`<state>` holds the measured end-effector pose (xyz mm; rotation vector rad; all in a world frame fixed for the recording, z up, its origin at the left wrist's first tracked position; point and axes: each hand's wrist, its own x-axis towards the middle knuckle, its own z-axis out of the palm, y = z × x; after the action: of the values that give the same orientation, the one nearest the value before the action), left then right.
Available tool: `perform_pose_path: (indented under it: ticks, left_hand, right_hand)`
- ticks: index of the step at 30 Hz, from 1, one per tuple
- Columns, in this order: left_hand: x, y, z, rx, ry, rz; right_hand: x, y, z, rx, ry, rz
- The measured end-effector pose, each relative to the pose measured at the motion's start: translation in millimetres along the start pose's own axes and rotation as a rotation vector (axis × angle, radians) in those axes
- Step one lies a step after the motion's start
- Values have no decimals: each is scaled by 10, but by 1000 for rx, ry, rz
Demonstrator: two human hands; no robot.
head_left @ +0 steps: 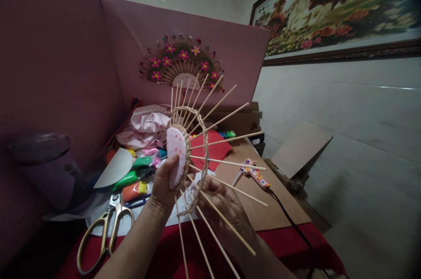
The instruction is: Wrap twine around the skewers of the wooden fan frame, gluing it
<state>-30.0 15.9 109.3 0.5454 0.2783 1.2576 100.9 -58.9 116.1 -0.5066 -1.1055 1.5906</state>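
My left hand [164, 184] grips a fan frame by its half-round base [175, 156], thumb on the front face. The base is white with pink spots and edged in braided cord. Thin wooden sticks [226, 138] spread out from it to the top, right and bottom. A braided cord [205, 147] arcs across the sticks partway along. Behind the lower sticks, my right hand [223, 204] has its fingers closed at the cord's lower stretch; sticks partly cover them.
Large scissors [107, 226] lie at left near packets of coloured clay [134, 187] and bunched pink cloth [148, 123]. A flower-patterned glue gun [255, 173] with a black cable rests on cardboard [279, 209]. A finished flowered fan [184, 57] hangs on the pink board behind.
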Motion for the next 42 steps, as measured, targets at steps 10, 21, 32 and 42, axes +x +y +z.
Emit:
perform_pose_path:
  ticks: [10,21,32,42]
  left_hand:
    - [-23,-21,52,55,-107,-34]
    - [-12,3,50,23,-69,-94]
    - [-6,8,35,-11,33,-56]
    - [23,70,-68,-111,-164,-16]
  right_hand:
    - [-42,152,-105,9,14,-207]
    - [-77,190,-242,-60,74,-153]
    - [-173,34,-178,108,145,-184]
    - [-160,66,-209,43,226,-169]
